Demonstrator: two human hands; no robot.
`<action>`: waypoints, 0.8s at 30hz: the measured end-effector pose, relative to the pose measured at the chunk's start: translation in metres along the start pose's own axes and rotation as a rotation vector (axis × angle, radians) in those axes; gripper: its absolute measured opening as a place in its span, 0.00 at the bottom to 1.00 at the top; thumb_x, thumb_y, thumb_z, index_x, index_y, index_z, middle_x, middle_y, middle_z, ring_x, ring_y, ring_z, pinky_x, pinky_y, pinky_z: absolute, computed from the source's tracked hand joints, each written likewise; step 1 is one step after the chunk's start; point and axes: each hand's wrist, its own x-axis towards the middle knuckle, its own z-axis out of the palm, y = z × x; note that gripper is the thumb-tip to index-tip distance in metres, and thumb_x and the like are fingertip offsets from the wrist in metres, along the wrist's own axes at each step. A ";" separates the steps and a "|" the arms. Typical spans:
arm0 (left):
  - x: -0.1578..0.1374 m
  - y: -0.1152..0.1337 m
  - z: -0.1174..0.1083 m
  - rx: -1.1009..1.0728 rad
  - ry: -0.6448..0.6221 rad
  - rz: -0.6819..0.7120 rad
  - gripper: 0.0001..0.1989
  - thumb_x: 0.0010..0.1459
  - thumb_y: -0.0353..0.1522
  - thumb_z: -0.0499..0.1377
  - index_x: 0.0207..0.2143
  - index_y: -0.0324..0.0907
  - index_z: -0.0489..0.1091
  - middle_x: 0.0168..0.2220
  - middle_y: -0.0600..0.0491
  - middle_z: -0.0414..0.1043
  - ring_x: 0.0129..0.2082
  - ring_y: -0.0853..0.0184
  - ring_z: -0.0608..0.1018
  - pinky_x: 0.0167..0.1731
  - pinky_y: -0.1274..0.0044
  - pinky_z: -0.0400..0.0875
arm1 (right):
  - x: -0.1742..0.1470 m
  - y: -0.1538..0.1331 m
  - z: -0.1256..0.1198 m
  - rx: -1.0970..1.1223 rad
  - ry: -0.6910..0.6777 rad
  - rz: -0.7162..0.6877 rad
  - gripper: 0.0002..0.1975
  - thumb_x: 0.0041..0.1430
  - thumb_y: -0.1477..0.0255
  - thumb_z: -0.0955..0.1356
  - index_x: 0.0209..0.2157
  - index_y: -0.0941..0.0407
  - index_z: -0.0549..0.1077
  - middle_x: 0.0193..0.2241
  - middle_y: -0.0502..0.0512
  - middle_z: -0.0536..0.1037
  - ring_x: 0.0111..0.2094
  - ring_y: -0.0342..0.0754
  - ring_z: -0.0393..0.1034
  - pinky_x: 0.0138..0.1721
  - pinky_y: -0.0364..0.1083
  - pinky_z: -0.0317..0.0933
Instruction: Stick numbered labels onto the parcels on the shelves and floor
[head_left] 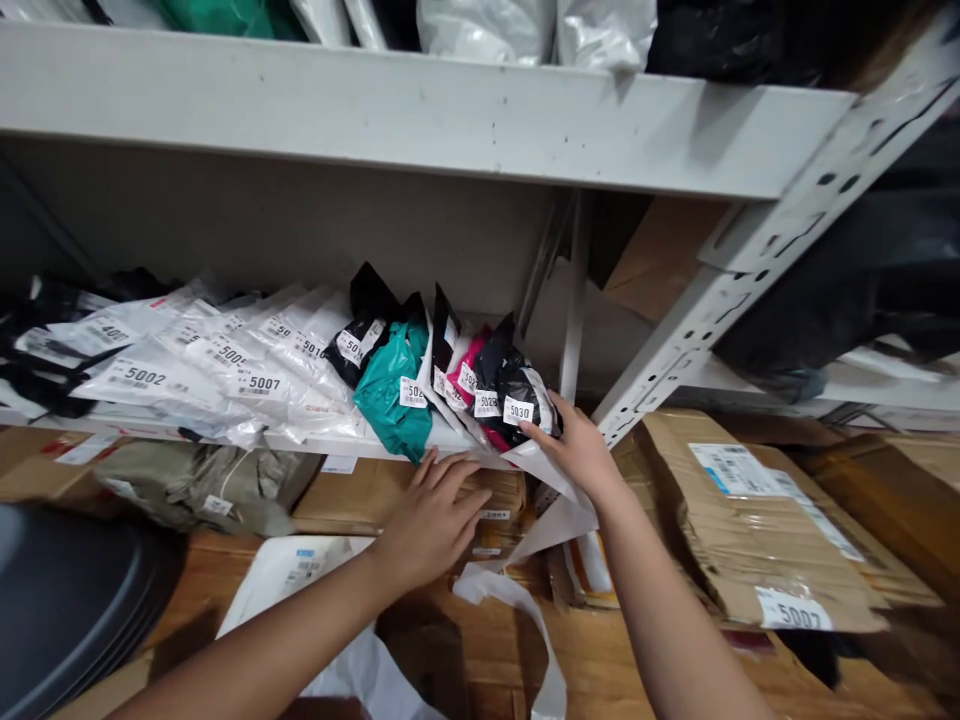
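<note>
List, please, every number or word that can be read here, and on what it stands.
"5030": black bag at the right hand.
"5002": white packet at left.
"5007": white packet beside it.
"5010": white packet farther right.
"502", next digit unclear: teal bag.
"500", last digit unclear: cardboard box at right.
The remaining labels are too small, blurred or partly hidden to read fully.

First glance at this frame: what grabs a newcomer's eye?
A bright teal bag mid-row on the shelf, right of the white bags. Then the right hand at the black bag labelled 5030, at the row's right end, and the left hand below the teal bag. Last, the white strip dangling below the right hand.
</note>
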 end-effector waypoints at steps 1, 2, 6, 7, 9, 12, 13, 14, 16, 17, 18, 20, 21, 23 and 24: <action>-0.003 -0.002 -0.001 -0.038 -0.014 -0.018 0.15 0.58 0.28 0.53 0.47 0.45 0.69 0.53 0.46 0.65 0.57 0.57 0.63 0.58 0.56 0.55 | -0.003 0.001 -0.003 0.017 0.025 -0.012 0.34 0.52 0.55 0.67 0.56 0.60 0.63 0.51 0.67 0.71 0.51 0.60 0.66 0.49 0.54 0.61; -0.007 -0.003 -0.004 -0.083 -0.033 -0.046 0.15 0.58 0.28 0.53 0.47 0.45 0.69 0.53 0.46 0.64 0.56 0.57 0.64 0.58 0.57 0.57 | -0.007 0.002 -0.007 0.044 0.053 -0.016 0.33 0.51 0.55 0.67 0.54 0.60 0.65 0.50 0.66 0.72 0.50 0.60 0.67 0.48 0.54 0.61; -0.014 -0.003 -0.018 -0.413 -0.118 -0.210 0.18 0.57 0.34 0.56 0.50 0.45 0.67 0.56 0.45 0.62 0.56 0.59 0.65 0.56 0.64 0.61 | -0.028 -0.013 -0.022 0.359 0.208 0.073 0.24 0.50 0.54 0.67 0.41 0.58 0.74 0.38 0.60 0.78 0.31 0.51 0.70 0.32 0.48 0.63; -0.014 0.000 -0.020 -0.548 -0.136 -0.260 0.21 0.56 0.36 0.58 0.52 0.46 0.65 0.57 0.45 0.61 0.57 0.59 0.65 0.56 0.64 0.60 | -0.035 -0.021 -0.021 0.480 0.245 0.092 0.20 0.50 0.55 0.67 0.36 0.57 0.75 0.33 0.57 0.78 0.27 0.48 0.68 0.29 0.46 0.62; -0.010 0.012 -0.020 -0.875 -0.175 -0.350 0.31 0.50 0.40 0.62 0.56 0.46 0.60 0.59 0.46 0.60 0.57 0.58 0.65 0.57 0.65 0.60 | -0.047 -0.040 -0.011 0.706 0.287 0.114 0.16 0.50 0.56 0.68 0.27 0.57 0.73 0.24 0.51 0.74 0.24 0.44 0.64 0.26 0.43 0.58; -0.001 0.036 -0.006 -1.345 -0.278 -0.420 0.38 0.46 0.39 0.66 0.59 0.44 0.56 0.57 0.47 0.64 0.54 0.58 0.69 0.53 0.67 0.63 | -0.059 -0.067 0.014 0.960 0.261 0.201 0.17 0.49 0.57 0.69 0.22 0.56 0.67 0.17 0.44 0.65 0.19 0.39 0.57 0.22 0.40 0.53; 0.000 0.043 0.002 -1.433 -0.333 -0.423 0.39 0.45 0.38 0.66 0.58 0.43 0.57 0.56 0.47 0.66 0.52 0.58 0.71 0.52 0.68 0.65 | -0.060 -0.073 0.020 1.043 0.228 0.254 0.17 0.49 0.57 0.69 0.22 0.55 0.66 0.16 0.43 0.63 0.18 0.39 0.54 0.21 0.40 0.51; 0.000 0.049 0.011 -1.461 -0.384 -0.421 0.39 0.43 0.37 0.67 0.57 0.42 0.59 0.55 0.48 0.67 0.51 0.58 0.71 0.50 0.70 0.66 | -0.060 -0.078 0.022 1.129 0.190 0.303 0.18 0.48 0.56 0.69 0.22 0.55 0.64 0.15 0.41 0.61 0.16 0.38 0.52 0.19 0.40 0.50; -0.007 0.056 0.032 -1.359 -0.457 -0.432 0.38 0.39 0.34 0.68 0.55 0.44 0.62 0.53 0.51 0.70 0.50 0.59 0.72 0.49 0.72 0.66 | -0.059 -0.082 0.016 1.293 0.087 0.354 0.18 0.48 0.55 0.69 0.22 0.53 0.61 0.12 0.38 0.54 0.13 0.38 0.45 0.17 0.40 0.46; -0.014 0.057 0.043 -1.264 -0.478 -0.443 0.37 0.38 0.32 0.68 0.54 0.45 0.64 0.51 0.53 0.71 0.49 0.59 0.72 0.49 0.72 0.65 | -0.057 -0.083 0.008 1.365 0.038 0.342 0.18 0.50 0.55 0.68 0.22 0.52 0.60 0.11 0.37 0.50 0.12 0.38 0.41 0.16 0.40 0.44; -0.023 0.056 0.055 -1.175 -0.501 -0.449 0.33 0.38 0.31 0.68 0.51 0.45 0.67 0.49 0.54 0.73 0.47 0.59 0.73 0.48 0.73 0.66 | -0.057 -0.083 -0.003 1.424 -0.002 0.305 0.17 0.52 0.56 0.67 0.22 0.52 0.60 0.11 0.36 0.47 0.12 0.38 0.37 0.16 0.40 0.42; -0.045 0.052 0.078 -1.072 -0.559 -0.444 0.26 0.39 0.29 0.67 0.45 0.45 0.72 0.44 0.55 0.76 0.43 0.61 0.75 0.45 0.74 0.67 | -0.058 -0.083 -0.029 1.507 -0.017 0.222 0.16 0.56 0.58 0.64 0.22 0.51 0.59 0.10 0.35 0.42 0.12 0.39 0.31 0.15 0.41 0.39; -0.056 0.050 0.089 -1.052 -0.588 -0.432 0.25 0.39 0.28 0.66 0.44 0.45 0.73 0.44 0.55 0.76 0.42 0.61 0.75 0.44 0.75 0.67 | -0.060 -0.083 -0.041 1.529 0.009 0.195 0.17 0.58 0.58 0.63 0.21 0.50 0.58 0.10 0.36 0.40 0.11 0.39 0.29 0.14 0.42 0.36; -0.076 0.045 0.108 -0.998 -0.604 -0.458 0.21 0.41 0.27 0.65 0.42 0.44 0.75 0.45 0.53 0.75 0.43 0.61 0.75 0.44 0.74 0.67 | -0.066 -0.082 -0.063 1.539 0.128 0.150 0.19 0.59 0.58 0.62 0.19 0.50 0.57 0.10 0.36 0.37 0.11 0.40 0.24 0.12 0.43 0.32; -0.084 0.043 0.116 -0.971 -0.603 -0.483 0.18 0.42 0.27 0.63 0.40 0.42 0.75 0.45 0.51 0.75 0.43 0.60 0.75 0.45 0.73 0.67 | -0.069 -0.080 -0.071 1.527 0.205 0.124 0.19 0.59 0.57 0.63 0.18 0.49 0.58 0.09 0.36 0.35 0.11 0.40 0.22 0.12 0.44 0.30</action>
